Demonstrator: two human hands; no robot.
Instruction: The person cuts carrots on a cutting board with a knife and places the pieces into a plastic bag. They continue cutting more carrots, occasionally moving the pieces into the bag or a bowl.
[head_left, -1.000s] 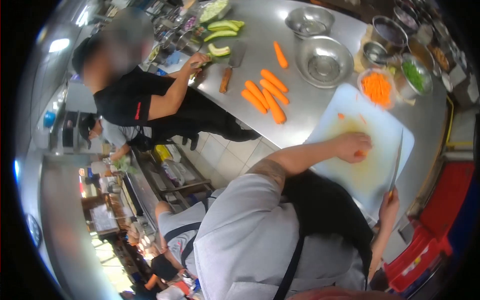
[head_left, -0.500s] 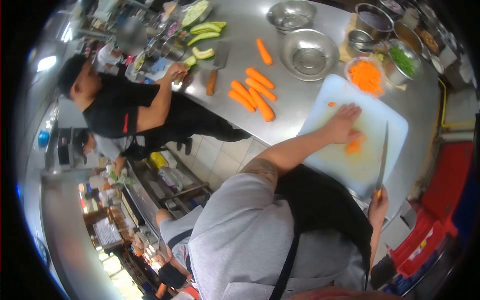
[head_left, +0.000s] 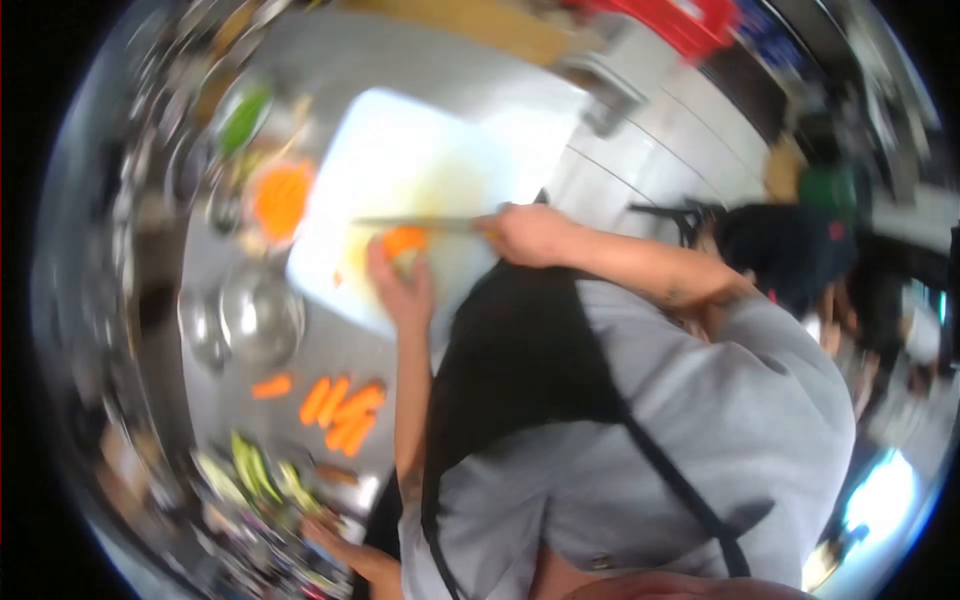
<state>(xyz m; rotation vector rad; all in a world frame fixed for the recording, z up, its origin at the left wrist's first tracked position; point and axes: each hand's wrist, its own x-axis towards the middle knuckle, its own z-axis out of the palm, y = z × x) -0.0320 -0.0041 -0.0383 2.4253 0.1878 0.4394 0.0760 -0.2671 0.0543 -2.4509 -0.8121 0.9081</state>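
My right hand (head_left: 528, 236) is closed round the handle of a long kitchen knife (head_left: 425, 222). Its blade lies level across the white cutting board (head_left: 350, 160), just beyond an orange piece of carrot (head_left: 404, 240). My left hand (head_left: 402, 288) holds that carrot, thumb on one side and fingers on the other, close to the blade. A small orange scrap (head_left: 337, 279) lies on the board to the left of this hand. Blur hides whether the edge touches the carrot.
Beside the board stands a bowl of cut carrot (head_left: 283, 202), with a container of chopped greens (head_left: 243, 120) beyond. Metal bowls (head_left: 262, 315), several whole carrots (head_left: 343, 405) and green vegetable pieces (head_left: 254, 468) are on the steel table. Another person's hand (head_left: 335, 540) is by the greens.
The view has swung round and blurred. My left hand has gone from lying flat on the board to gripping the carrot. The knife has come from the board's edge to the carrot.
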